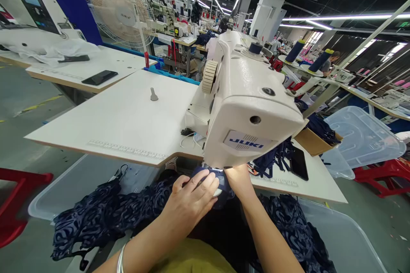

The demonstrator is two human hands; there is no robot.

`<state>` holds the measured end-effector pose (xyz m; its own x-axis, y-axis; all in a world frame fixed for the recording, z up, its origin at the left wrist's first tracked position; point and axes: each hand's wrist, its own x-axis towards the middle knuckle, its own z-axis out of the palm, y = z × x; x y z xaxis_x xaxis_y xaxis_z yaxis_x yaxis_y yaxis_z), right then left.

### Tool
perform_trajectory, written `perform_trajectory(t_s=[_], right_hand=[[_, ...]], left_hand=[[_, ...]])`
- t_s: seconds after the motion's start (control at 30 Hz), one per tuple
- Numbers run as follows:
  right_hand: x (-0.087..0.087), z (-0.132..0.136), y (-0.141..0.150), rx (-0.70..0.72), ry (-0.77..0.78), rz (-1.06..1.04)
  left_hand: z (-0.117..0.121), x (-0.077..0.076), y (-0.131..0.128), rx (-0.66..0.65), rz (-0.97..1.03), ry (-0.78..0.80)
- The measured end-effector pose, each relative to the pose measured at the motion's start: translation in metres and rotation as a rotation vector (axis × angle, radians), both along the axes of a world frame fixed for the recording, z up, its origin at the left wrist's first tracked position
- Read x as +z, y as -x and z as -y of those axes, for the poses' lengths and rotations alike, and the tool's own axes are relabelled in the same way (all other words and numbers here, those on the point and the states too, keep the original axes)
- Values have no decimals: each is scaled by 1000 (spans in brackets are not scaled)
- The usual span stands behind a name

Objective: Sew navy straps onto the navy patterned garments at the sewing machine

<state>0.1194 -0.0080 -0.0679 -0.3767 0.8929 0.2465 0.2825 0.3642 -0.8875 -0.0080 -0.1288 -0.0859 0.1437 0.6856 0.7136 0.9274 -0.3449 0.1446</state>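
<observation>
– When guiding the plain dark navy cloth [226, 184], how best to hold on?

– Left hand [196, 193]: laid over the cloth, fingers slightly bent, thumb apart, no clenched grip. Right hand [238, 180]: fingertips hidden behind the white JUKI sewing-machine head [253, 108], so impossible to say whether pinching. Press lightly, keep flat, never tug, fingers clear of the stitching area.

– And the look?

– Smooth where visible, partly covered, directly below the sewing-machine head; lower left of the head, swirl-patterned navy fabric [102, 207], heaped.
</observation>
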Motion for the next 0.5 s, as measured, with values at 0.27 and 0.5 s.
perform_trajectory(t_s=[0.27, 0.5], right_hand=[[-6, -8, 6, 41, -73, -44], [-1, -8, 9, 15, -91, -33]], left_hand=[[-3, -1, -4, 11, 54, 37], [-3, -3, -6, 53, 34, 29]])
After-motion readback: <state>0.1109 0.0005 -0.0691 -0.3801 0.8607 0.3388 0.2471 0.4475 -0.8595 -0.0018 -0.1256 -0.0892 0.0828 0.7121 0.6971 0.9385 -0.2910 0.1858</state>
